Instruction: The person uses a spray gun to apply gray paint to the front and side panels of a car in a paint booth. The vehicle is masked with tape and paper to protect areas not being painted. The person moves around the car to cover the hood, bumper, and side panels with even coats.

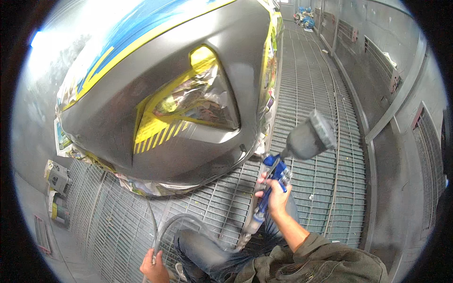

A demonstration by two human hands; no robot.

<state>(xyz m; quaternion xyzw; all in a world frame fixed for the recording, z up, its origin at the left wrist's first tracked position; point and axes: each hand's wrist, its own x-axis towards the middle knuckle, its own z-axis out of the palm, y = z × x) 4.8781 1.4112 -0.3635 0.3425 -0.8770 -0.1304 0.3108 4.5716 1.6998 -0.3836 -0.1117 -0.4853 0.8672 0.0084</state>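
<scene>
My right hand (278,197) is wrapped round the handle of a blue spray gun (283,170), with its grey paint cup (306,140) tilted up to the right. Low on the left, my left hand (155,269) is closed round a grey air hose (178,219), which loops over toward my legs and the gun's lower end. Ahead and to the left stands a dark grey vehicle body section (106,113), its edges covered with yellow masking tape (153,132), paper and plastic film. The gun is just off its right lower corner, not touching it.
Metal floor grating (325,188) runs under me and far back on the right. Along the right wall (377,37) are vents and a slanted post (401,94). Crumpled blue and white waste (306,20) lies at the far end. Containers (57,177) stand at the left.
</scene>
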